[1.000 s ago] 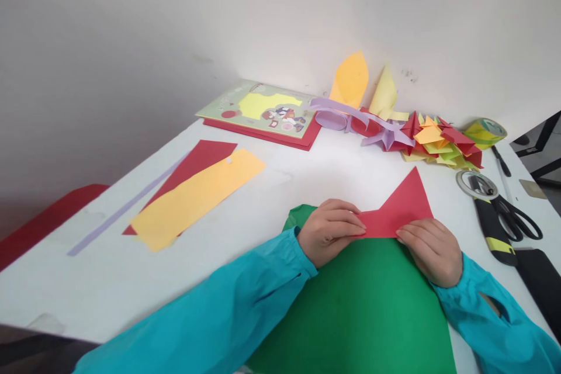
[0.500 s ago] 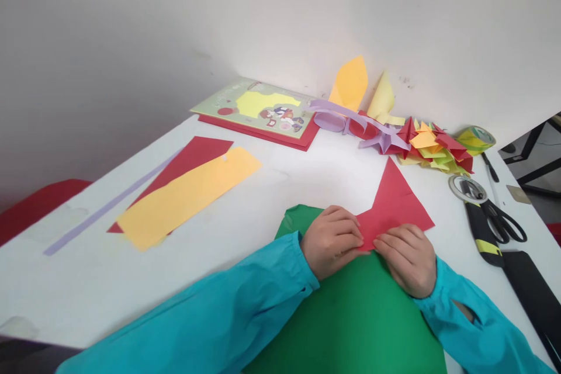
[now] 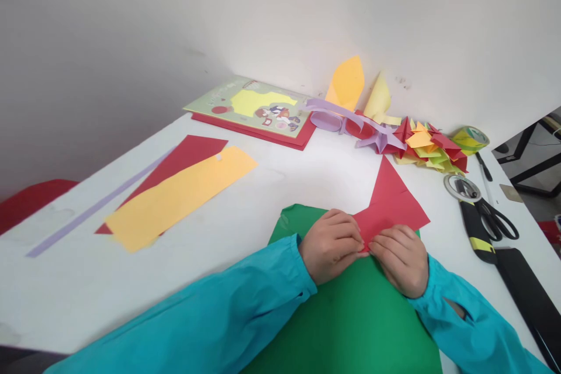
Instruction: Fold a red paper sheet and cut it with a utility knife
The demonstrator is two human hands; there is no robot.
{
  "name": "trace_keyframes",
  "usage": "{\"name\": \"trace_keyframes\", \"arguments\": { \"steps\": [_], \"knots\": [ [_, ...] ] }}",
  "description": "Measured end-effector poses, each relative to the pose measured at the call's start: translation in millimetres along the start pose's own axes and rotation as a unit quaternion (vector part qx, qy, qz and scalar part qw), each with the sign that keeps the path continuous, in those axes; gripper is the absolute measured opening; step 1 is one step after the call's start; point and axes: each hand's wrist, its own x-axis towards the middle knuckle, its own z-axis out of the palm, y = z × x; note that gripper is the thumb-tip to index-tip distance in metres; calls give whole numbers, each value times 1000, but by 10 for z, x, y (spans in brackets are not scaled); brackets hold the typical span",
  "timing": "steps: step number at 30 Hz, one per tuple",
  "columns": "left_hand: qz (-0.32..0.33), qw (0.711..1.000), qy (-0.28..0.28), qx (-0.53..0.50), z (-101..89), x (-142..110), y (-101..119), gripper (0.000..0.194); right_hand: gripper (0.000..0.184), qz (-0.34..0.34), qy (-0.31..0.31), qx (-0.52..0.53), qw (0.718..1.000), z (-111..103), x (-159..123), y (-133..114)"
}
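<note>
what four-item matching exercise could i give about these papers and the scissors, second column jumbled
1. bright red paper
2. black-handled scissors
3. yellow-orange paper
4. purple paper strip

A. reaches farthest left of the four
B. partly covers a dark-red sheet
C. nearest the table's right edge
D. held by the left hand and right hand

Pairs: 1-D, 2-C, 3-B, 4-A

Right hand (image 3: 401,260) has slid in along red paper (image 3: 390,204) from near its right corner to just beside left hand (image 3: 333,244), the paper's top point swung leftward, apparently by turning, though fingers hide the lower edge.
</note>
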Motion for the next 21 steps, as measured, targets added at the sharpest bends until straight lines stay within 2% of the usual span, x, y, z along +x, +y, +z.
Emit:
{"name": "trace_keyframes", "arguments": {
  "steps": [6, 16, 21],
  "knots": [
    [9, 1000, -2, 1, 15, -2, 22, 7, 15, -13, -6, -11, 1000, 11, -10, -10],
    [24, 998, -26, 52, -34, 33, 33, 24, 10, -20, -7, -13, 1000, 6, 7, -39],
    [37, 997, -53, 39, -25, 37, 55, 14, 11, -18, -17, -22, 999, -4, -3, -40]
  ]
}}
